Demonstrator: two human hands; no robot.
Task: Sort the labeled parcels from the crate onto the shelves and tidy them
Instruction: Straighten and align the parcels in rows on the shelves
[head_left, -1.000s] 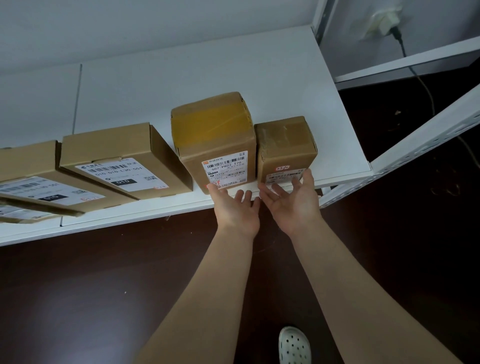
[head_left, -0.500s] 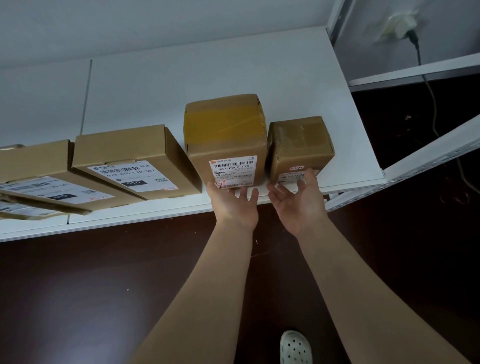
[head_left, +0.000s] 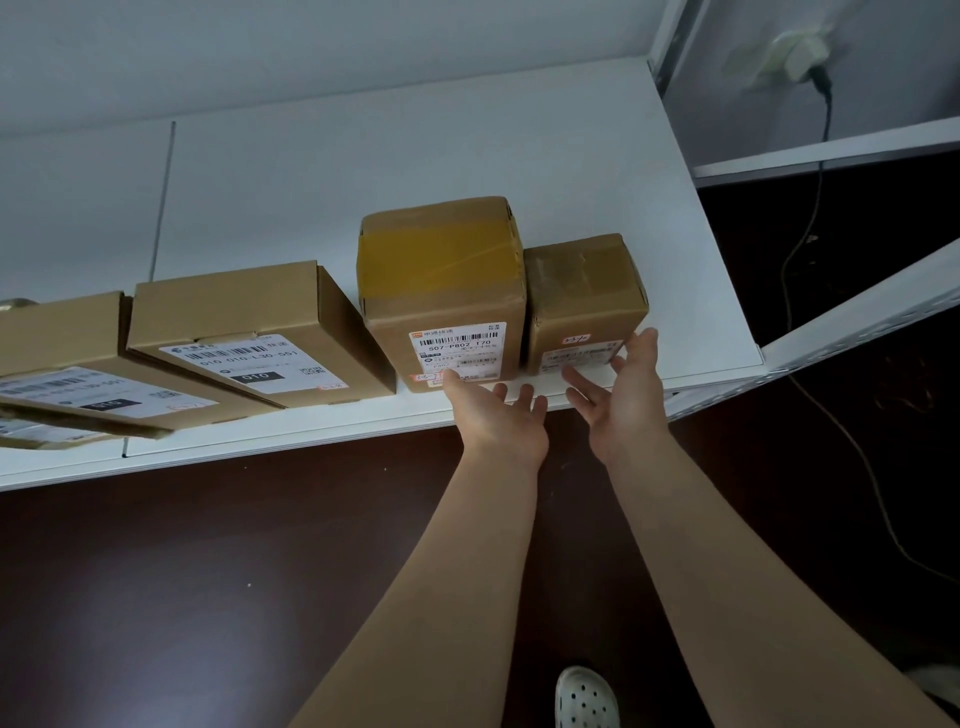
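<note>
At the front edge of the white shelf (head_left: 467, 156), touched the taped parcel (head_left: 447, 291) and smaller parcel (head_left: 582, 301), side by side, with left hand (head_left: 498, 415) and right hand (head_left: 623, 400) spread flat, gripping nothing; best pushed squarely and gently, labels outward.

Matt white laminate shelf (head_left: 291, 171); brown corrugated cardboard parcels, the tall parcel (head_left: 441, 291) sealed with glossy yellow tape (head_left: 439, 260), the small parcel (head_left: 584, 301) with clear tape. Paper labels (head_left: 457, 351). Perforated white metal upright (head_left: 857, 322).
</note>
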